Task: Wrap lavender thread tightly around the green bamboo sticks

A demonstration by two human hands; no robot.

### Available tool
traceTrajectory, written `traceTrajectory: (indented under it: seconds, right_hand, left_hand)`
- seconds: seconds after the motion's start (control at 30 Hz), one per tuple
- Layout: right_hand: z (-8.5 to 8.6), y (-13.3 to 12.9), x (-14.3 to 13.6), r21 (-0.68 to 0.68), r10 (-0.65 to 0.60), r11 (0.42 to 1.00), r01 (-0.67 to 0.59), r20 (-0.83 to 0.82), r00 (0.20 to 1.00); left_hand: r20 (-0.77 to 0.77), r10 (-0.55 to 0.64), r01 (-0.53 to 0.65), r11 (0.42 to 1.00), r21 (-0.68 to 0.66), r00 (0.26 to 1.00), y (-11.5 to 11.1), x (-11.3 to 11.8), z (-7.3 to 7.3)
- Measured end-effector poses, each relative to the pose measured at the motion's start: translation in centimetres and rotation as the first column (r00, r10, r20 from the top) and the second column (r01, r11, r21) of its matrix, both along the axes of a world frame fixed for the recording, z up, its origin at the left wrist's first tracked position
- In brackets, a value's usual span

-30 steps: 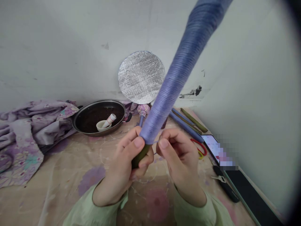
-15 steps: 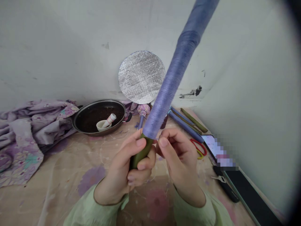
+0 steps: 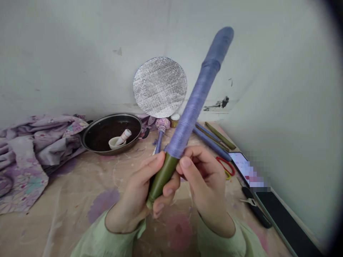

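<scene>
A green stick (image 3: 164,174), bamboo-like, slants up to the right in front of me. Purple thread (image 3: 194,109) is wound tightly round its upper part, with a raised ridge near the far end. My left hand (image 3: 142,187) is closed round the bare green lower part, thumb on the near side and fingers underneath. At the lower edge of the winding, my right hand (image 3: 205,182) is pinched, its fingertips against the stick's right side. Whatever lies between those fingertips is too fine or hidden to make out.
Behind stand a round silver foil fan (image 3: 160,87) with a purple handle and a dark pan (image 3: 111,151) holding a white cup (image 3: 117,142). Floral cloth (image 3: 24,160) lies left. On the right are wrapped and green sticks (image 3: 221,135), red-handled scissors (image 3: 226,166), a phone (image 3: 245,169) and a key (image 3: 249,202).
The stick has tipped away and slid lower through my left hand, so its far tip and green bottom end now show. My left fingers have loosened slightly; my right hand keeps its pinch.
</scene>
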State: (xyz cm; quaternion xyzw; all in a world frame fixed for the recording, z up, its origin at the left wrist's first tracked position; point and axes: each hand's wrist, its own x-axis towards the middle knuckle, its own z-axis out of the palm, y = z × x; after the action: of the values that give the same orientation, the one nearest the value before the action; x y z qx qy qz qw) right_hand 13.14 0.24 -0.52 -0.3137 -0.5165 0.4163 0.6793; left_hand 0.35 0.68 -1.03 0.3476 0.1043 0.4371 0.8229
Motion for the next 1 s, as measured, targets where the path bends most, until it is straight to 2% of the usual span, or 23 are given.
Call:
traceTrajectory:
  seconds: [0.3, 0.5, 0.63, 0.8, 1.0]
  right_hand:
    - [0.58, 0.31, 0.90, 0.001, 0.008, 1.000, -0.009, 0.155, 0.988]
    - [0.61, 0.49, 0.73, 0.001, 0.046, 0.999, -0.046, 0.149, 0.988]
    - [0.39, 0.46, 0.93, -0.006, 0.018, 1.000, -0.018, 0.171, 0.985]
    - [0.22, 0.22, 0.98, -0.063, 0.098, 0.994, -0.091, 0.121, 0.988]
    - [0.54, 0.28, 0.87, -0.021, 0.076, 0.997, -0.075, 0.090, 0.993]
  left_hand:
    - [-0.106, -0.017, 0.012, 0.999, -0.040, 0.994, 0.40, -0.05, 0.41]
    - [-0.062, 0.016, -0.010, 0.995, 0.103, 0.998, 0.22, -0.05, 0.41]
    - [-0.087, 0.036, -0.030, 0.997, 0.069, 0.996, 0.08, -0.06, 0.79]
    - [-0.066, 0.039, -0.035, 0.997, 0.072, 0.997, 0.03, 0.05, 0.84]
    - [-0.042, 0.077, -0.075, 0.996, 0.054, 0.996, 0.15, 0.26, 0.77]
